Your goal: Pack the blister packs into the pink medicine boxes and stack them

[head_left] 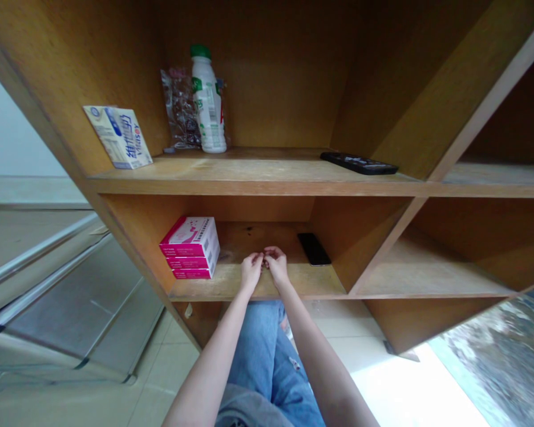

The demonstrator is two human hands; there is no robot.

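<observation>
Both my hands meet over the lower shelf (231,289) of a wooden cabinet. My left hand (251,270) is closed, its fingertips pinched close to those of the other hand. My right hand (276,265) is likewise closed with curled fingers. Something small and dark may sit between the fingertips, too small to make out. Left of the hands stands a stack of pink and white boxes (191,249). A black smartphone (314,249) lies flat on the shelf to the right of my hands.
The upper shelf (258,169) holds a Vitasoy carton (120,137), a white bottle with a green cap (209,104), a clear plastic wrapper (180,112) and a black phone-like device (358,163). A slanted divider (389,243) bounds the right. A metal-framed rack (84,296) stands at left.
</observation>
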